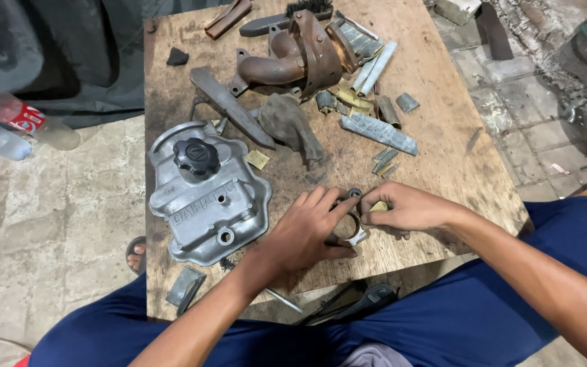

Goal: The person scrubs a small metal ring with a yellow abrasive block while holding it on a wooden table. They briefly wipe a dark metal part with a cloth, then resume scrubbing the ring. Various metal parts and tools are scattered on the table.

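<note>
My left hand point(307, 231) grips a small metal ring-shaped part point(349, 228) against the wooden board point(436, 129) near its front edge. My right hand point(405, 207) pinches a small yellowish scrap of sandpaper point(379, 206) against the same part, fingertips touching the left hand's. A small dark ring point(355, 193) shows just above the fingers. How the part looks underneath is hidden by both hands.
A grey cast engine cover point(205, 197) with a black cap point(196, 156) lies left of my hands. Behind are a rusty pipe fitting point(300, 58), a dark rag point(292, 126), a metal bar point(229, 105), files and sandpaper scraps point(378, 132). Plastic bottles point(8, 122) lie on the floor.
</note>
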